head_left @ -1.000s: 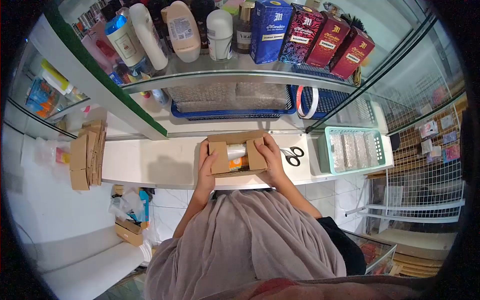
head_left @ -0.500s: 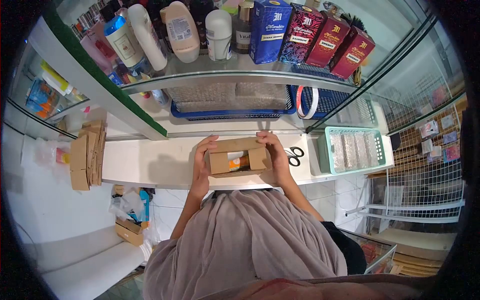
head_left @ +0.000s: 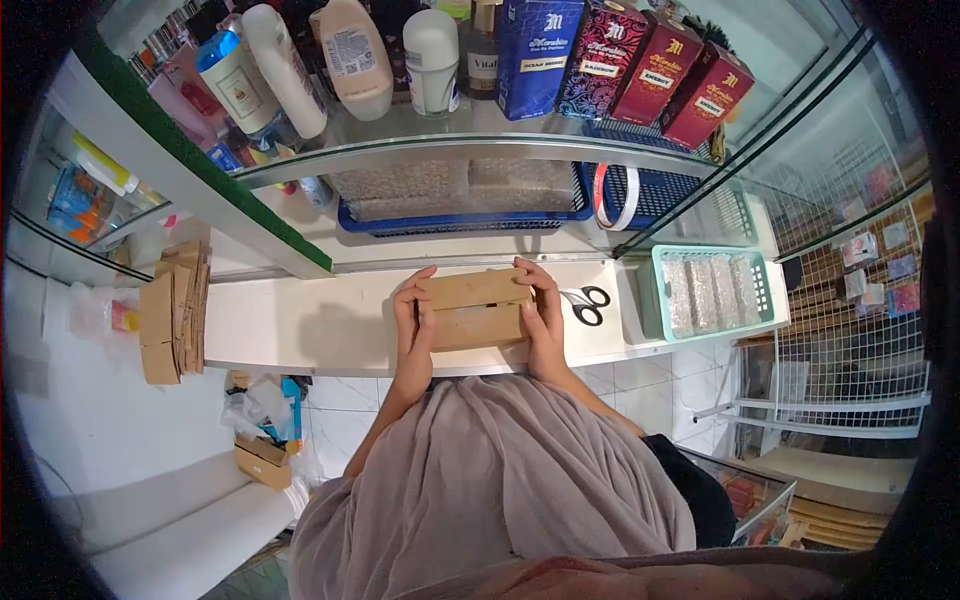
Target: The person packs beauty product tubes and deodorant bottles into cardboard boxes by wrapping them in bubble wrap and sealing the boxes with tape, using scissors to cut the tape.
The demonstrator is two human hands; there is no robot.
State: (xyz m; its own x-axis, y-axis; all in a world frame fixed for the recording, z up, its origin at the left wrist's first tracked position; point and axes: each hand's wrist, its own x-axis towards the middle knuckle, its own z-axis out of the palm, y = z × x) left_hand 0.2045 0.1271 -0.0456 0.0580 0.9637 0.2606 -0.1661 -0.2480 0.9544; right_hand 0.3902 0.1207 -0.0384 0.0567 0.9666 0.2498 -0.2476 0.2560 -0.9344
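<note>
A small brown cardboard box (head_left: 478,328) rests on the white counter in front of me. Its two long top flaps are folded over, with a narrow gap between them, so the contents are nearly all hidden. My left hand (head_left: 412,315) grips the box's left end, thumb on the near flap and fingers toward the far corner. At the right end my right hand (head_left: 541,312) holds it the same way. Scissors (head_left: 588,305) with black handles lie on the counter just right of my right hand.
Flattened cardboard boxes (head_left: 175,312) stand at the counter's left end. A mint-green basket (head_left: 655,305) holds several bubble-wrapped packs on the right. Behind the counter, a blue basket (head_left: 450,222) contains bubble wrap. Above, a glass shelf (head_left: 400,150) carries bottles and perfume boxes.
Both long flaps have come down over the box opening, covering the orange-and-white item seen inside before. My thumbs have moved onto the near flap.
</note>
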